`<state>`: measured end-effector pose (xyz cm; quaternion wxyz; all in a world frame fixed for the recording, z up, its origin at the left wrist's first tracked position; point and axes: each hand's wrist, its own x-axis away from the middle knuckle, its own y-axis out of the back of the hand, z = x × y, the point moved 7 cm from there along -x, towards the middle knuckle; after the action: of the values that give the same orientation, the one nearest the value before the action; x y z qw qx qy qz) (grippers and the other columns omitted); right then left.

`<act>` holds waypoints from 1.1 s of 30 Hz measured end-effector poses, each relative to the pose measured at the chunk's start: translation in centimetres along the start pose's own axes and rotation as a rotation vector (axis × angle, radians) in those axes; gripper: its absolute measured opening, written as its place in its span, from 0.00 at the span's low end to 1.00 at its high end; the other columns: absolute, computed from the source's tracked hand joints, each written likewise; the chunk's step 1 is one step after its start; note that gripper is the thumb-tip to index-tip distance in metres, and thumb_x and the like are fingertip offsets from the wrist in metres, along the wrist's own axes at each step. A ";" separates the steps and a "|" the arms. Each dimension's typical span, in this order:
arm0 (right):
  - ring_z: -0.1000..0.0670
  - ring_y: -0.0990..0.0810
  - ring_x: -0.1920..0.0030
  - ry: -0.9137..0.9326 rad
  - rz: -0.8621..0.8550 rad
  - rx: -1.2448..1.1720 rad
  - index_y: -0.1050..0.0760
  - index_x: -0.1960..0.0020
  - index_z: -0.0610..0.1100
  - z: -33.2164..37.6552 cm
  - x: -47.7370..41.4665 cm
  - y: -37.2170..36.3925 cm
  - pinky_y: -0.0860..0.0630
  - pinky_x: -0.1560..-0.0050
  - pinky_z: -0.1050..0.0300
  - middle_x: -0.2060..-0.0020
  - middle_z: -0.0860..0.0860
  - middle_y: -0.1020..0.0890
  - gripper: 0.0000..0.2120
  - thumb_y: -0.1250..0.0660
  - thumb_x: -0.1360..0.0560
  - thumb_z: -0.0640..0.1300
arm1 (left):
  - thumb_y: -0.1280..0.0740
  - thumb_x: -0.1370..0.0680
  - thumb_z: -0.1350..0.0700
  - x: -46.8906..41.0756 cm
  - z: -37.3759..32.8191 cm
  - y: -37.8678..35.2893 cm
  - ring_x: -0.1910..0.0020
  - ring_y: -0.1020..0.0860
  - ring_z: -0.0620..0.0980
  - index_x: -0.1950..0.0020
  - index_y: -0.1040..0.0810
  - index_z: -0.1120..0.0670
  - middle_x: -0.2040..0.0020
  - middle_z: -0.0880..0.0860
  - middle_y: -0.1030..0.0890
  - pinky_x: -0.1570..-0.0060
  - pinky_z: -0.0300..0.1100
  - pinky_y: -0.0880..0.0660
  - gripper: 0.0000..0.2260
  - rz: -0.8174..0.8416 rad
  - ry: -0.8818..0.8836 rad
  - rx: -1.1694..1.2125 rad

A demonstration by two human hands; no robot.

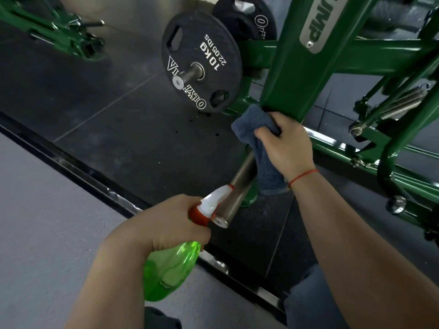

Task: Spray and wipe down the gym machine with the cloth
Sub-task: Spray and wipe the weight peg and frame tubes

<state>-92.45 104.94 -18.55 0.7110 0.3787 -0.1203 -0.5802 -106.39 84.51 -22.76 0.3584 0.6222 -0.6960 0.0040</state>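
The left hand (pixel 171 224), at 7 o'clock, grips the neck of a translucent green spray bottle (pixel 166 271), with the fingers curled round it below the red collar. The white trigger head points toward 1 o'clock and overlaps the free end of a knurled steel peg (pixel 240 184); contact cannot be confirmed. The right hand (pixel 289 146), just right of centre, holds a blue cloth (pixel 249 124), fingers curled over it, pressing it against the foot of the green upright post (pixel 292 79) of the gym machine. The cloth's loose end hangs below the palm. A red string (pixel 303 176) circles the right wrist. At 12 o'clock a black 10 kg weight plate (pixel 202 62) sits on a steel horn, with a second plate (pixel 247 17) behind it. A coil spring (pixel 403 103) lies along the frame at 3 o'clock. The machine stands on black rubber floor tiles (pixel 118 115) with visible seams and dark specks below the plate. A metal edge strip (pixel 95 176) runs diagonally from 9 o'clock to 5 o'clock, with grey flooring (pixel 47 210) on its near side. A second green frame (pixel 59 32) stands at 11 o'clock.
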 end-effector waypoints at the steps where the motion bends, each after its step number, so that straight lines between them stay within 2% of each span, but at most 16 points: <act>1: 0.42 0.21 0.49 0.045 0.023 0.112 0.21 0.43 0.53 -0.1 0.2 -0.5 0.23 0.49 0.46 0.52 0.49 0.17 0.19 0.39 0.31 0.57 | 0.26 0.31 0.61 -0.1 -0.1 0.2 0.62 0.15 0.53 0.53 0.17 0.53 0.64 0.53 0.15 0.60 0.46 0.20 0.09 -0.019 -0.012 0.008; 3: 0.39 0.24 0.45 0.121 0.110 0.338 0.22 0.39 0.53 -0.3 1.3 -2.2 0.26 0.44 0.45 0.47 0.49 0.18 0.26 0.42 0.32 0.60 | 0.26 0.30 0.62 0.0 -0.3 0.7 0.68 0.18 0.46 0.50 0.17 0.53 0.68 0.50 0.17 0.64 0.40 0.24 0.10 -0.067 -0.034 0.035; 5: 0.41 0.27 0.43 0.173 0.199 0.482 0.22 0.39 0.54 0.3 2.7 -3.7 0.29 0.44 0.47 0.45 0.52 0.19 0.25 0.43 0.32 0.60 | 0.24 0.32 0.58 0.2 -0.3 1.5 0.68 0.21 0.43 0.50 0.17 0.51 0.68 0.53 0.19 0.62 0.43 0.25 0.12 -0.133 -0.052 0.063; 7: 0.44 0.27 0.45 0.244 0.278 0.495 0.21 0.44 0.54 1.9 4.0 -4.7 0.29 0.46 0.49 0.50 0.53 0.18 0.25 0.46 0.33 0.61 | 0.25 0.37 0.52 0.3 -0.3 2.5 0.67 0.21 0.46 0.54 0.16 0.50 0.64 0.58 0.18 0.59 0.47 0.24 0.13 -0.226 -0.073 0.111; 10: 0.46 0.26 0.49 0.366 0.421 0.486 0.20 0.51 0.53 4.5 6.1 -6.1 0.28 0.49 0.50 0.58 0.54 0.21 0.29 0.52 0.37 0.65 | 0.26 0.42 0.47 0.5 -0.3 3.7 0.62 0.17 0.55 0.59 0.16 0.52 0.62 0.59 0.17 0.55 0.52 0.22 0.15 -0.354 -0.081 0.174; 11: 0.47 0.27 0.50 0.387 0.489 0.491 0.20 0.51 0.53 5.0 6.6 -6.4 0.28 0.50 0.51 0.60 0.55 0.23 0.29 0.51 0.37 0.66 | 0.26 0.42 0.47 0.6 -0.3 4.1 0.61 0.17 0.57 0.58 0.16 0.53 0.61 0.60 0.16 0.53 0.54 0.22 0.17 -0.390 -0.083 0.195; 13: 0.48 0.28 0.49 0.400 0.605 0.486 0.21 0.49 0.55 5.3 7.1 -6.5 0.29 0.50 0.51 0.60 0.57 0.26 0.23 0.44 0.33 0.66 | 0.26 0.43 0.46 0.8 -0.1 4.9 0.62 0.18 0.54 0.54 0.16 0.53 0.60 0.60 0.16 0.53 0.51 0.22 0.21 -0.473 -0.080 0.253; 16: 0.45 0.29 0.46 0.346 0.647 0.473 0.23 0.43 0.58 5.0 6.1 -6.4 0.32 0.50 0.51 0.54 0.55 0.24 0.16 0.34 0.29 0.60 | 0.29 0.46 0.42 1.2 0.4 6.0 0.56 0.17 0.57 0.49 0.17 0.53 0.58 0.60 0.15 0.48 0.55 0.21 0.29 -0.582 -0.055 0.326; 18: 0.43 0.29 0.41 0.310 0.658 0.581 0.24 0.41 0.58 4.9 4.8 -7.4 0.33 0.46 0.48 0.47 0.52 0.22 0.16 0.34 0.27 0.57 | 0.28 0.45 0.43 1.7 0.7 6.5 0.54 0.17 0.59 0.48 0.17 0.53 0.57 0.59 0.15 0.45 0.59 0.21 0.28 -0.635 -0.044 0.358; 23: 0.42 0.32 0.32 0.204 0.740 1.039 0.26 0.35 0.49 4.1 -0.4 -10.7 0.40 0.32 0.43 0.35 0.47 0.24 0.18 0.38 0.24 0.49 | 0.27 0.36 0.54 2.8 1.3 7.0 0.56 0.15 0.52 0.55 0.16 0.56 0.59 0.48 0.13 0.43 0.59 0.21 0.11 -0.729 -0.011 0.419; 25: 0.42 0.30 0.32 0.218 0.854 1.143 0.26 0.39 0.49 3.9 -1.2 -12.1 0.44 0.29 0.41 0.36 0.47 0.24 0.15 0.37 0.25 0.50 | 0.25 0.35 0.55 3.2 1.4 7.0 0.56 0.16 0.54 0.57 0.16 0.58 0.59 0.52 0.13 0.44 0.60 0.21 0.10 -0.741 0.002 0.417; 26: 0.42 0.28 0.35 0.229 0.927 1.172 0.26 0.44 0.48 3.9 -1.1 -12.7 0.41 0.29 0.40 0.40 0.48 0.23 0.12 0.35 0.26 0.51 | 0.25 0.35 0.54 3.5 1.2 7.0 0.55 0.16 0.56 0.56 0.17 0.58 0.59 0.54 0.14 0.44 0.61 0.21 0.11 -0.747 -0.001 0.418; 27: 0.43 0.25 0.39 0.236 1.004 1.184 0.24 0.49 0.47 4.0 -0.6 -13.2 0.35 0.31 0.41 0.45 0.51 0.22 0.11 0.32 0.28 0.51 | 0.26 0.37 0.52 3.7 1.2 7.0 0.55 0.16 0.58 0.56 0.17 0.58 0.59 0.56 0.14 0.44 0.62 0.21 0.13 -0.758 -0.004 0.421; 29: 0.46 0.21 0.52 0.257 1.143 1.167 0.19 0.58 0.49 4.2 0.6 -13.9 0.24 0.43 0.46 0.51 0.52 0.19 0.07 0.28 0.34 0.50 | 0.28 0.38 0.50 4.0 0.8 7.0 0.53 0.16 0.60 0.55 0.19 0.55 0.58 0.59 0.14 0.44 0.63 0.22 0.15 -0.777 -0.014 0.423; 31: 0.49 0.21 0.55 0.267 1.267 1.121 0.17 0.60 0.53 4.5 2.4 -14.5 0.23 0.53 0.51 0.53 0.52 0.17 0.04 0.29 0.35 0.49 | 0.28 0.37 0.50 4.1 0.4 7.0 0.53 0.16 0.59 0.57 0.19 0.51 0.59 0.58 0.14 0.43 0.63 0.22 0.11 -0.779 -0.038 0.431; 33: 0.50 0.19 0.55 0.248 1.300 1.041 0.15 0.60 0.56 4.9 3.8 -15.0 0.22 0.55 0.52 0.54 0.53 0.15 0.06 0.28 0.37 0.52 | 0.27 0.37 0.49 3.8 0.2 7.0 0.53 0.16 0.60 0.58 0.20 0.48 0.59 0.57 0.14 0.44 0.64 0.22 0.10 -0.770 -0.056 0.433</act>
<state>-105.27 98.92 -26.39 0.6462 0.5747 -0.4875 0.1201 -112.49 82.73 -17.93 0.1764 0.8966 -0.4062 -0.0008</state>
